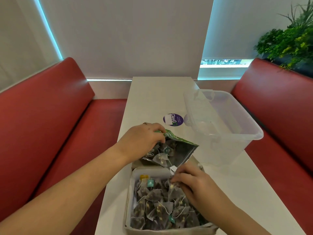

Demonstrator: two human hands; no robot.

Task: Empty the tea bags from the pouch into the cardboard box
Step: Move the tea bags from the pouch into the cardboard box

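We see our left hand (144,139) gripping the green foil pouch (176,150) at its top edge, the fingers curled over the rim and pinching it so the mouth gapes toward us. Just below those fingertips, inside the silver lining, a few pyramid tea bags (161,157) still sit, their strings trailing toward the pouch's lower lip. The pouch is tilted, its open end resting at the far rim of the cardboard box (128,200).

Our right hand (193,182) lies inside the box at its far right corner. Its fingers are bent and drawn together, pinching a tea bag; a white paper tag (173,168) sits just above the fingertips, between them and the pouch's mouth. We cannot tell whether the tag belongs to the pinched bag.

Below and to the left of the right fingers, the box is filled with a heap of dark pyramid tea bags (157,206), strings crossing over them. A teal tag (150,182) and a yellow tag (144,177) lie to the left of the right fingertips, near the box's far left corner.

Beyond the left fingers, a purple round sticker (173,119) marks the white table (152,95). To the right of both hands stands a clear plastic tub (245,133), apart from the pouch. Red bench seats (50,107) flank the table.
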